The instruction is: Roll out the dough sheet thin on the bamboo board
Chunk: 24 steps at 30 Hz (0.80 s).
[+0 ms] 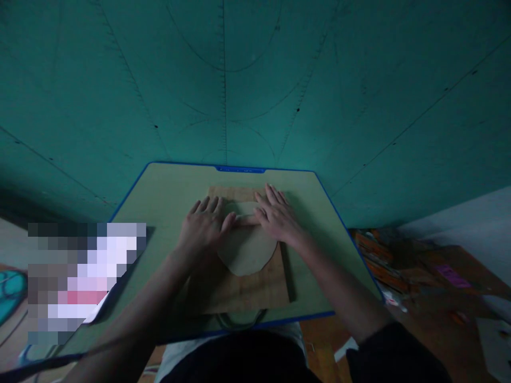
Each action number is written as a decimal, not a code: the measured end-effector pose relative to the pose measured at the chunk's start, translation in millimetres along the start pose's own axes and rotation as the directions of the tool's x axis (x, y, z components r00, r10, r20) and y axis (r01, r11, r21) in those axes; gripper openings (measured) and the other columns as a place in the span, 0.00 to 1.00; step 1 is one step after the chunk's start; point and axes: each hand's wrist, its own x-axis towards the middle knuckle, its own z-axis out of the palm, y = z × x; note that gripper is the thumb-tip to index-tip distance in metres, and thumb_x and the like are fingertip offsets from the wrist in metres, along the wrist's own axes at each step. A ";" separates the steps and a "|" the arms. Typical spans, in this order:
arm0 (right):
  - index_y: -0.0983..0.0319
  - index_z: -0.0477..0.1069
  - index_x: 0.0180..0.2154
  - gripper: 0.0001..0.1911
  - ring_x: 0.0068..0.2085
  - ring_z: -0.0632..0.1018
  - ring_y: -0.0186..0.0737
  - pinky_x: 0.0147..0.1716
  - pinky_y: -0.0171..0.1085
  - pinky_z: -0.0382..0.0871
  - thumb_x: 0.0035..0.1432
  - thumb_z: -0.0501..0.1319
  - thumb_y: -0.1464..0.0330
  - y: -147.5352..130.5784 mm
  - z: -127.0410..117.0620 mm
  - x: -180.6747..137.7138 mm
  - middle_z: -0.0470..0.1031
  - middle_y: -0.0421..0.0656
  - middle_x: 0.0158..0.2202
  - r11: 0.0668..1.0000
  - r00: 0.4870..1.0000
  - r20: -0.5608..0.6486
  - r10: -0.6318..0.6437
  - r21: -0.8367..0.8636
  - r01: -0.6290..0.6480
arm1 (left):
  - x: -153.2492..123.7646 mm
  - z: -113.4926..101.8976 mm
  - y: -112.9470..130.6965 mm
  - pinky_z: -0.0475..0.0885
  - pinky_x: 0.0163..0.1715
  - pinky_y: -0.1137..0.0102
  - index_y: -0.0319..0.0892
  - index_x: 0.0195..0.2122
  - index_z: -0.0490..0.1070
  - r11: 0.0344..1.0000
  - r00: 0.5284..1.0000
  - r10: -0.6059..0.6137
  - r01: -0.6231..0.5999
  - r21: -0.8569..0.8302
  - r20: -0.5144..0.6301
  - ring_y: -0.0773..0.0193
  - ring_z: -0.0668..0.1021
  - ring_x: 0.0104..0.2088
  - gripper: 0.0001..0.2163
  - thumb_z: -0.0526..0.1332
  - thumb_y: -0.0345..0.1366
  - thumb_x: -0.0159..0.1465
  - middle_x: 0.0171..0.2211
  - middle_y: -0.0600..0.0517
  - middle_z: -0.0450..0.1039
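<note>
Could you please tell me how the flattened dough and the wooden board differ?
Outline: the flattened dough is roughly round, while the wooden board has straight edges and corners.
Colour: the dough is pale and plain; the board is browner.
Size: the dough is smaller than the board.
Place: the dough lies on the board, under the rolling pin, while the board rests on the table.
Both lie flat.

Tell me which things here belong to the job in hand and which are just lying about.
Part of the job: rolling pin, round flat sheet, wooden board, blue-edged table.

Apparently just lying about: pixelated item at left, pink item at right.
</note>
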 end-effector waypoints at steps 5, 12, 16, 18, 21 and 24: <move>0.71 0.64 0.66 0.29 0.70 0.61 0.53 0.69 0.54 0.54 0.72 0.48 0.60 -9.5 -1.4 -24.0 0.60 0.57 0.70 0.999 0.999 -0.005 -0.049 -0.003 0.049 | -23.0 -5.4 5.1 0.66 0.61 0.49 0.32 0.57 0.71 0.996 0.992 0.085 -0.088 -0.030 -0.089 0.42 0.73 0.62 0.25 0.44 0.45 0.75 0.59 0.35 0.73; 0.72 0.59 0.67 0.29 0.68 0.65 0.52 0.67 0.53 0.61 0.69 0.49 0.66 -39.9 -7.7 -117.9 0.62 0.56 0.69 0.994 0.992 -0.074 -0.106 -0.005 0.106 | -111.3 -12.3 15.6 0.62 0.64 0.50 0.27 0.68 0.56 0.966 0.948 0.253 -0.259 -0.009 -0.193 0.43 0.64 0.68 0.26 0.47 0.39 0.74 0.65 0.32 0.66; 0.72 0.59 0.67 0.29 0.70 0.62 0.51 0.68 0.53 0.58 0.68 0.48 0.68 -33.9 -6.8 -110.2 0.61 0.55 0.70 0.993 0.992 -0.052 -0.119 0.005 0.119 | -103.7 -6.3 16.0 0.60 0.65 0.49 0.25 0.68 0.55 0.975 0.959 0.221 -0.223 0.011 -0.178 0.41 0.61 0.69 0.29 0.47 0.44 0.74 0.66 0.30 0.63; 0.72 0.60 0.67 0.29 0.69 0.63 0.51 0.69 0.53 0.56 0.69 0.47 0.67 -24.3 -5.7 -86.6 0.62 0.55 0.69 0.992 0.992 -0.022 -0.122 0.001 0.122 | -81.8 -4.4 14.2 0.61 0.64 0.48 0.26 0.67 0.57 0.984 0.975 0.178 -0.179 0.005 -0.133 0.40 0.64 0.68 0.30 0.45 0.46 0.75 0.66 0.30 0.63; 0.70 0.63 0.66 0.29 0.70 0.62 0.52 0.70 0.55 0.52 0.69 0.48 0.65 -10.7 -4.2 -47.7 0.63 0.55 0.68 0.995 0.995 0.002 -0.100 0.001 0.100 | -45.2 -2.5 9.9 0.63 0.63 0.45 0.28 0.64 0.63 0.994 0.990 0.109 -0.111 -0.019 -0.091 0.39 0.69 0.65 0.30 0.42 0.49 0.75 0.64 0.31 0.67; 0.69 0.65 0.65 0.28 0.71 0.60 0.53 0.70 0.56 0.52 0.69 0.47 0.64 -6.0 -4.2 -32.4 0.63 0.54 0.69 0.996 0.996 0.002 -0.089 0.013 0.089 | -29.4 -2.3 8.0 0.65 0.61 0.44 0.30 0.60 0.68 0.997 0.994 0.065 -0.069 -0.039 -0.091 0.39 0.71 0.62 0.30 0.43 0.52 0.74 0.61 0.30 0.69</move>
